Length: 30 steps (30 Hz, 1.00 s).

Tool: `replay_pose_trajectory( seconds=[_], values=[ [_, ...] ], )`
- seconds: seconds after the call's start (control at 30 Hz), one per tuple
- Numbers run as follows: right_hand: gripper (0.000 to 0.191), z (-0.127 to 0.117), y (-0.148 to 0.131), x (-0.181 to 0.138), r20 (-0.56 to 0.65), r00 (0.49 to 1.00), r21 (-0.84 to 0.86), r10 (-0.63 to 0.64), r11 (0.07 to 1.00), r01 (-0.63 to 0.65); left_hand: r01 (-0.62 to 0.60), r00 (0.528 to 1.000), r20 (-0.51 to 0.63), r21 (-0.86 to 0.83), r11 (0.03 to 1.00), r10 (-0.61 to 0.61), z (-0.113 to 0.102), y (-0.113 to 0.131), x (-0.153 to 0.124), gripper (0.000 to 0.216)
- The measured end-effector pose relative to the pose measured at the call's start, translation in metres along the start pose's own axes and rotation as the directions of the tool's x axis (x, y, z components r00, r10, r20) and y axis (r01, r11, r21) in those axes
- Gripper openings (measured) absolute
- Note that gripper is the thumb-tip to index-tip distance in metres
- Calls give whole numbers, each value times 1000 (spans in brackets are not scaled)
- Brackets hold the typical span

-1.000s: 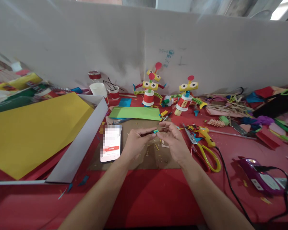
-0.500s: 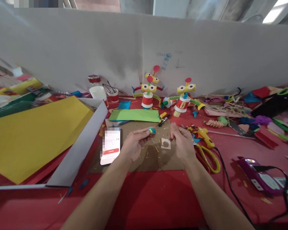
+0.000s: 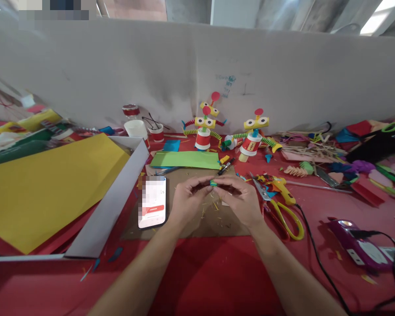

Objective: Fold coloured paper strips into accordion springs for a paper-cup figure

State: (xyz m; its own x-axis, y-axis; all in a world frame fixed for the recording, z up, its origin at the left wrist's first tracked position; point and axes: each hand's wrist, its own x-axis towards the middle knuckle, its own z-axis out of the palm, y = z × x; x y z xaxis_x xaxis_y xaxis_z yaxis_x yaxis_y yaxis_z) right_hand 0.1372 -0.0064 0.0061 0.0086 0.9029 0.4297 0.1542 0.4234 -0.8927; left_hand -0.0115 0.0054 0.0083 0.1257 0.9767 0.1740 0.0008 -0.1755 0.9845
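Between my two hands, over a brown cardboard sheet (image 3: 187, 228), is a small folded green and blue paper strip (image 3: 213, 183), which looks like a compressed paper spring. My left hand (image 3: 188, 199) pinches it from the left with thumb and fingertips. From the other side, the thumb and fingers of my right hand (image 3: 242, 197) close on it too. Fingertips cover most of the strip. A white paper piece (image 3: 224, 202) lies partly hidden beside my right hand. Open scissors (image 3: 285, 215) with a yellow and red handle rest right of that hand, near a yellow hot glue gun (image 3: 285, 191).
Paper-cup robots (image 3: 202, 138) stand at the back by the grey partition (image 3: 134, 66). A phone (image 3: 152, 202) lies left of my hands, beside a white box (image 3: 108, 202) holding coloured paper. A light green strip (image 3: 186, 159) lies ahead. At right are a purple device (image 3: 362, 243) and cable.
My right hand has moved left to meet my left hand, and its fingers now grip the folded paper strip as well. The white paper piece is now partly covered.
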Motion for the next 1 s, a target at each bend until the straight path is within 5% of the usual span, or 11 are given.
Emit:
replay_pose_trajectory(
  seconds=[0.27, 0.7, 1.0],
  values=[
    [12, 1, -1, 0, -31, 999, 14, 12, 1000, -12, -12, 1000, -15, -21, 1000, 12, 1, 4, -1, 22],
    [9, 12, -1, -9, -155, 985, 1, -80, 997, 81, 134, 990, 0, -328, 935, -142, 7, -9, -2, 20],
    [15, 0, -2, -2, -79, 993, 196, 92, 978, -75, 364, 930, 231, -670, 647, -284, 2, -11, 5, 17]
  ],
)
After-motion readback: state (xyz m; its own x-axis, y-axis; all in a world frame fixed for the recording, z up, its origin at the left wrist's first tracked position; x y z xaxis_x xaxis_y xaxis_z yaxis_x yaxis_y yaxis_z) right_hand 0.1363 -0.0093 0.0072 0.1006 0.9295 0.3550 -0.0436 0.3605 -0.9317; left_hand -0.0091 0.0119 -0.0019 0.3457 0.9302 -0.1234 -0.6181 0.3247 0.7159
